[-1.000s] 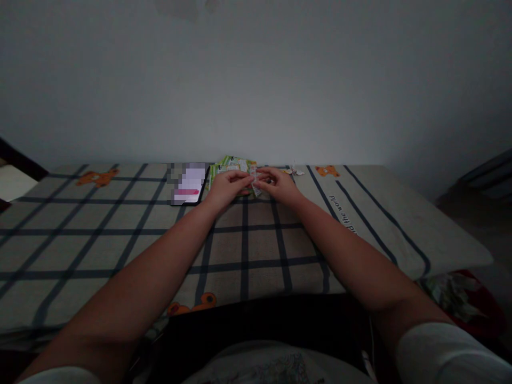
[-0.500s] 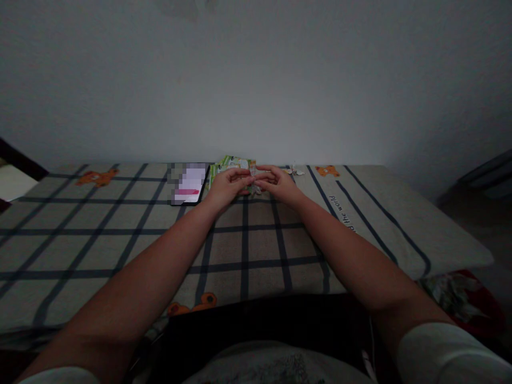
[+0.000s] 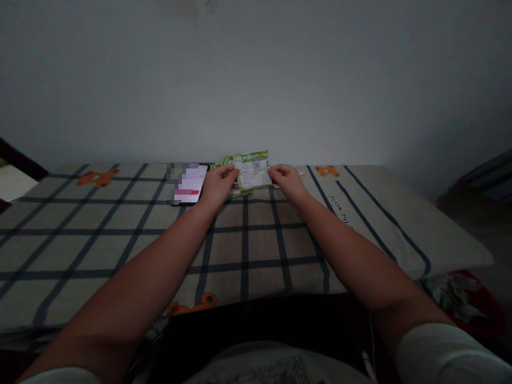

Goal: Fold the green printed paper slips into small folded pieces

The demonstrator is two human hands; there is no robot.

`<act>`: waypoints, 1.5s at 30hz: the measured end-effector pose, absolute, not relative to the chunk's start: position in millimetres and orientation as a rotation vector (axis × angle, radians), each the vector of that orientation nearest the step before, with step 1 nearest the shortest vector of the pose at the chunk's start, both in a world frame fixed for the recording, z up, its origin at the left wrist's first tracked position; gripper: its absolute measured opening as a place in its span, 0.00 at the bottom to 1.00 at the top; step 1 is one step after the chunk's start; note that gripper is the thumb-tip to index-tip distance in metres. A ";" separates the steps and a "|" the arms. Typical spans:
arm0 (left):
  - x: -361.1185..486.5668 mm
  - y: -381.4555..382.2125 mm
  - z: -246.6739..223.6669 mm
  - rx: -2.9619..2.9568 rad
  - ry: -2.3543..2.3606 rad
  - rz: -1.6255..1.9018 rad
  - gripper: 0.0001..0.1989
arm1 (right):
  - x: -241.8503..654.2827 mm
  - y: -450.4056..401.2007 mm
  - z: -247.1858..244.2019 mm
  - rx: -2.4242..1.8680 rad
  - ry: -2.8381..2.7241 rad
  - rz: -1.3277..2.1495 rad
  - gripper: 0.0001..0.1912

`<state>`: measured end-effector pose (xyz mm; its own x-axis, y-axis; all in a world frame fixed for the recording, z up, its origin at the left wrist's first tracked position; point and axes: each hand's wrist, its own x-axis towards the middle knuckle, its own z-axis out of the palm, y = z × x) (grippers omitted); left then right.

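Observation:
A green and white printed packet (image 3: pixel 254 172) is stretched out flat between my two hands, its text side facing me. My left hand (image 3: pixel 219 184) pinches its left edge between thumb and fingers. At the right edge, my right hand (image 3: pixel 288 180) is closed on the packet in the same way. More green packaging (image 3: pixel 241 193) lies on the cloth under and behind it, partly hidden by my left hand. Left of that hand lies a phone (image 3: pixel 191 184) with its screen lit.
A checked tablecloth (image 3: pixel 264 245) with bear prints covers the table, which meets a plain wall (image 3: pixel 256 85) at the back. Small pale scraps (image 3: pixel 301 172) lie just beyond my right hand. Below the table's right edge stands a red container (image 3: pixel 476 298) with crumpled wrappers.
My hands were close together over a crumpled clear and green bit. They have moved apart, and the printed packet is now spread between them.

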<state>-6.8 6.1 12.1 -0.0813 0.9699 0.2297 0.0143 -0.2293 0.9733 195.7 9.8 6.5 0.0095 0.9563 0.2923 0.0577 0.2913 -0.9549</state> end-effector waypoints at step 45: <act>-9.3 6.0 12.1 1.374 1.036 1.442 0.17 | 197.8 15.0 4.3 -0.792 -1.200 1.193 0.17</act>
<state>-9.3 6.0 12.1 -0.0161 0.9605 0.2780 -0.0431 -0.2784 0.9595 197.8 15.0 4.3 -0.0609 0.9626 0.2639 -0.2579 0.2403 -0.9358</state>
